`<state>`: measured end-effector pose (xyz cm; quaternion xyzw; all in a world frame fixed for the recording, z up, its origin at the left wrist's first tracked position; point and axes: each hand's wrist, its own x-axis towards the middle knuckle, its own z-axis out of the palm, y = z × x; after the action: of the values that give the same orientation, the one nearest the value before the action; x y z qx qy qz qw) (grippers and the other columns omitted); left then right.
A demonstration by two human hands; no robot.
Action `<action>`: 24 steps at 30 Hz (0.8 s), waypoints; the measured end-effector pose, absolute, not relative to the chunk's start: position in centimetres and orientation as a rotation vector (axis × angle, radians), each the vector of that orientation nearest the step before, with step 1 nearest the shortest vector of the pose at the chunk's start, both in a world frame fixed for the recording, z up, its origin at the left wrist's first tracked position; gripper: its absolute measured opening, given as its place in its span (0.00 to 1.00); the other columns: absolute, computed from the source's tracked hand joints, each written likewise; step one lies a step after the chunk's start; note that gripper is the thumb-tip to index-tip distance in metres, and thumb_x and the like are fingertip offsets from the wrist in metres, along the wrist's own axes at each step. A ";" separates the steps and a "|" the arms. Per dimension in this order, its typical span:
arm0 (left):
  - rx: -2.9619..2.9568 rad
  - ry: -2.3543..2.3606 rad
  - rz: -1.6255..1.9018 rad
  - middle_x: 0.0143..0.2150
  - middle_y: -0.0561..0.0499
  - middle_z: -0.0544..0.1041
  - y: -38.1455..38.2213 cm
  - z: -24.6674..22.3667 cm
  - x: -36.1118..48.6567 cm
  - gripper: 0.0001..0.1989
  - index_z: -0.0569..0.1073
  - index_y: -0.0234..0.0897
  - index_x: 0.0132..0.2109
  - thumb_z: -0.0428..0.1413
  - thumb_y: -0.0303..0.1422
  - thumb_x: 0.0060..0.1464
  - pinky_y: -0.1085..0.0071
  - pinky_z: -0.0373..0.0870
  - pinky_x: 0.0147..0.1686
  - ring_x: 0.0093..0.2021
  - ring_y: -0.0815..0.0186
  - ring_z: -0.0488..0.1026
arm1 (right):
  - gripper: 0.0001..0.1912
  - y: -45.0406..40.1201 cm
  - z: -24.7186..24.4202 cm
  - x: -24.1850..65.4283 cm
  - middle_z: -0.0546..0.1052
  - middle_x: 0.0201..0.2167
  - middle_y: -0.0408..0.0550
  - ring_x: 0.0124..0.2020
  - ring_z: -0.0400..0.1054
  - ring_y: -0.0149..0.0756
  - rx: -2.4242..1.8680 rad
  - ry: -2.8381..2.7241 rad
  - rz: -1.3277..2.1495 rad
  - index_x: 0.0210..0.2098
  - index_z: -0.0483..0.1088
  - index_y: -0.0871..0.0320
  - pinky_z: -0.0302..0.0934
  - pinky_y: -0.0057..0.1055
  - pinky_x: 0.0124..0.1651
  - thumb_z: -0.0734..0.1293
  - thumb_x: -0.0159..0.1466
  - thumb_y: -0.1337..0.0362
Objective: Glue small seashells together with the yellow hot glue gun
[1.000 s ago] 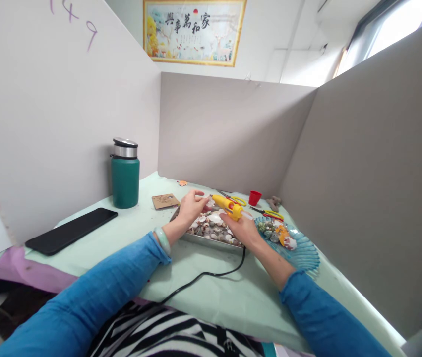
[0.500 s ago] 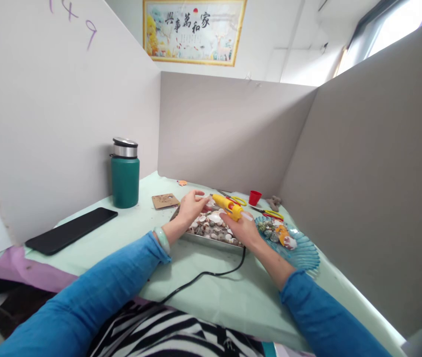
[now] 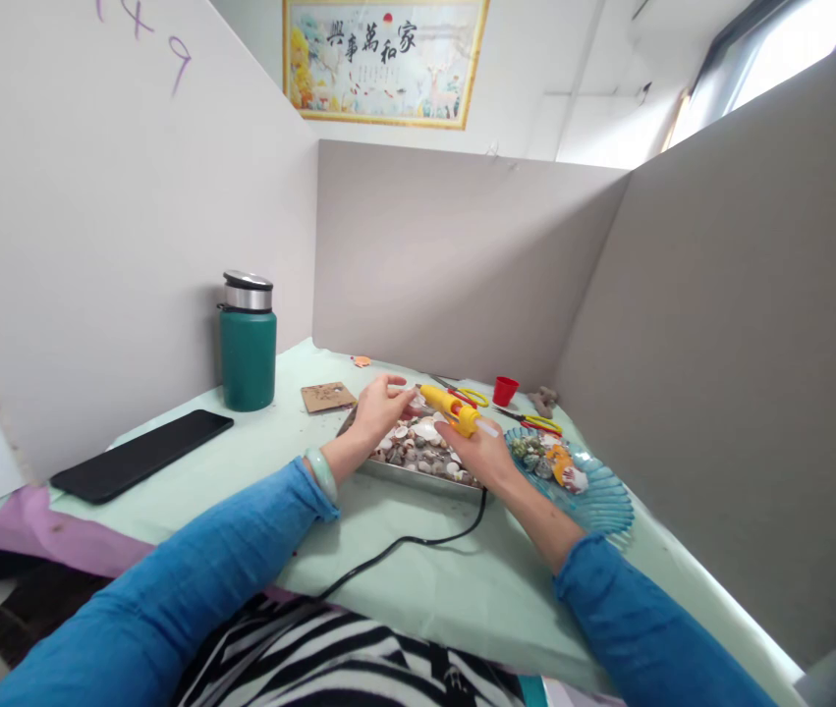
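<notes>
My right hand (image 3: pixel 477 450) is wrapped round a yellow glue gun (image 3: pixel 448 407), whose nozzle points left and away from me. A clear glue stick sticks out of its back end. My left hand (image 3: pixel 380 407), with a pale green bangle (image 3: pixel 321 474) at the wrist, pinches a small whitish piece (image 3: pixel 418 398), perhaps a shell, close to the nozzle. Both hands are above a metal tray (image 3: pixel 418 480) full of small shells. From under my right hand a black cord (image 3: pixel 403 540) runs to the table's front edge.
A blue scalloped plate (image 3: pixel 609 496) holding shells is at the right. Behind stand scissors (image 3: pixel 541 424), a red cup (image 3: pixel 506 391) and a brown card (image 3: pixel 327 397). A green bottle (image 3: pixel 248 358) and black phone (image 3: pixel 144 455) are at the left. Grey partitions (image 3: pixel 447 255) surround the table.
</notes>
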<state>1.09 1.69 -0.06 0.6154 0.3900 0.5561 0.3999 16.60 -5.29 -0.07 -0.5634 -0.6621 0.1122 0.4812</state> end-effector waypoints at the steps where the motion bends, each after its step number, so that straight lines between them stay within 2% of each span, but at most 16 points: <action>1: 1.556 0.991 1.405 0.29 0.47 0.77 1.6 0.0 1.1 0.18 0.64 0.32 0.44 0.57 0.37 0.48 0.74 0.72 0.24 0.27 0.65 0.76 | 0.15 -5.3 -0.1 16.6 0.66 0.17 0.41 0.20 0.58 0.29 -1.375 -1.609 0.275 0.24 0.68 0.61 0.53 0.25 0.23 0.63 0.52 0.53; 11: 1.572 0.992 1.398 0.32 0.45 0.77 2.0 -0.3 1.0 0.19 0.64 0.32 0.45 0.57 0.37 0.49 0.75 0.70 0.24 0.27 0.65 0.76 | 0.15 -5.1 -0.3 16.7 0.67 0.18 0.42 0.21 0.58 0.29 -1.363 -1.642 0.245 0.25 0.68 0.61 0.53 0.25 0.24 0.63 0.52 0.53; 24: 1.560 0.995 1.403 0.30 0.47 0.77 1.9 -0.2 0.9 0.19 0.64 0.33 0.45 0.57 0.38 0.48 0.74 0.71 0.25 0.27 0.65 0.76 | 0.15 -5.2 -0.2 16.8 0.65 0.16 0.41 0.20 0.57 0.29 -1.366 -1.614 0.264 0.22 0.66 0.59 0.52 0.25 0.23 0.63 0.52 0.53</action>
<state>0.92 1.95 -0.17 0.6163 0.3930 0.5541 0.3984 16.75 -5.18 -0.19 -0.5610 -0.6626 0.1086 0.4842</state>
